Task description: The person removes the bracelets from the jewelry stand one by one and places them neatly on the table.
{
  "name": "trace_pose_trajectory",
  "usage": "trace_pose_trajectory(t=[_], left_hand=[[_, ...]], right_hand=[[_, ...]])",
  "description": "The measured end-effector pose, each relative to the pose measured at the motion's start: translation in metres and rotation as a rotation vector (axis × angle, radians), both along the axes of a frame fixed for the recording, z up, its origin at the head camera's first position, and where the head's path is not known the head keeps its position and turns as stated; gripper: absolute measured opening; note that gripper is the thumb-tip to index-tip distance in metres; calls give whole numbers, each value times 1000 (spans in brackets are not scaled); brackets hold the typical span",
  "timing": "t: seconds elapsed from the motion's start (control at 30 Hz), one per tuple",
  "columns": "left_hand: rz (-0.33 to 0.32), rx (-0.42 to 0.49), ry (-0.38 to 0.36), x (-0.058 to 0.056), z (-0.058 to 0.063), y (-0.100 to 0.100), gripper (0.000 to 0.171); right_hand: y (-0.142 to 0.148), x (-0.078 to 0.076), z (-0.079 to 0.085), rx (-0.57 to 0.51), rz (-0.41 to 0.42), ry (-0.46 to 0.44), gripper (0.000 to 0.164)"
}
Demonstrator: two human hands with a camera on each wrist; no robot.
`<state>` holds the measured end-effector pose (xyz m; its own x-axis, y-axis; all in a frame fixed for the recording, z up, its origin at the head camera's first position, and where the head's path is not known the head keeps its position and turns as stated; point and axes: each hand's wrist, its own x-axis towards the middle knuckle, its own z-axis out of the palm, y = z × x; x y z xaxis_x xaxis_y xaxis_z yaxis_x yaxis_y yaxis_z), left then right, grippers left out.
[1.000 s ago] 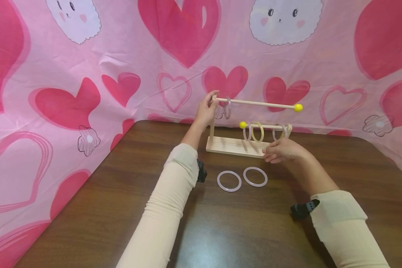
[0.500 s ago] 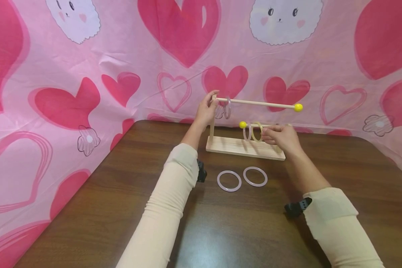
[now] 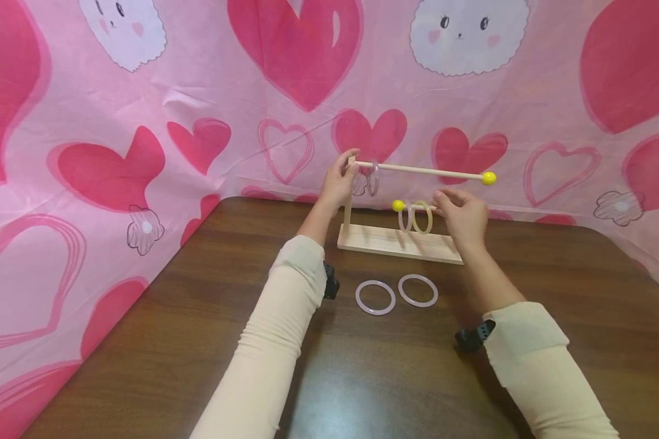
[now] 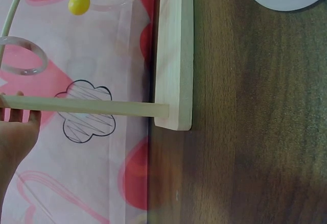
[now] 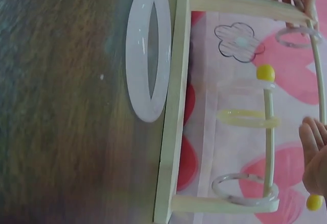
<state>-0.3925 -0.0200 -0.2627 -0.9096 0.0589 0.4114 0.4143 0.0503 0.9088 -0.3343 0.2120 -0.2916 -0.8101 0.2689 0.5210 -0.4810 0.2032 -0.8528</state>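
Note:
A pale wooden two-armed stand (image 3: pixel 395 242) holds rings on two rods. My left hand (image 3: pixel 340 181) grips the top of its left post, thumb in front. My right hand (image 3: pixel 465 218), seen with nothing in it, is raised beside the rods; in the right wrist view its fingers (image 5: pixel 312 134) are relaxed close to the upper rod (image 5: pixel 318 71). A clear purplish ring (image 3: pixel 377 183) hangs on that rod near the left post. On the lower rod (image 5: pixel 269 147) hang another purplish ring (image 3: pixel 405 231), a yellow ring (image 3: pixel 423 232) and a clear ring (image 5: pixel 245 201) at the right post.
Two flat lilac rings, a left one (image 3: pixel 375 313) and a right one (image 3: pixel 419 304), lie on the brown wooden table (image 3: pixel 362 378) before the stand. Yellow balls cap the rod ends, such as the upper ball (image 3: pixel 489 178). A pink heart-printed cloth (image 3: pixel 285 67) hangs behind.
My right hand has risen from the front of the stand's base to above the lower rod, covering that rod's right end. The left hand keeps its grip, and the rings stay in place.

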Motion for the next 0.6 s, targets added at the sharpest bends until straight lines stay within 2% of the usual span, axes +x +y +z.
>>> trace_pose_trajectory(t=[0.03, 0.07, 0.2, 0.33, 0.47, 0.6], left_hand=[[-1, 4, 0, 0, 0, 0, 37], [-2, 8, 0, 0, 0, 0, 37], [-6, 12, 1, 0, -1, 0, 37], [10, -24, -15, 0, -1, 0, 38], [21, -44, -18, -2, -1, 0, 38], [20, -53, -10, -3, 0, 0, 38]], right_hand=[[-2, -1, 0, 34, -48, 18, 26], [-10, 7, 7, 104, -138, 11, 27], [-19, 5, 9, 223, -244, 28, 29], [-28, 2, 9, 285, -252, 12, 29], [-37, -1, 9, 303, -206, -11, 30], [-44, -5, 9, 288, -166, 12, 29]])
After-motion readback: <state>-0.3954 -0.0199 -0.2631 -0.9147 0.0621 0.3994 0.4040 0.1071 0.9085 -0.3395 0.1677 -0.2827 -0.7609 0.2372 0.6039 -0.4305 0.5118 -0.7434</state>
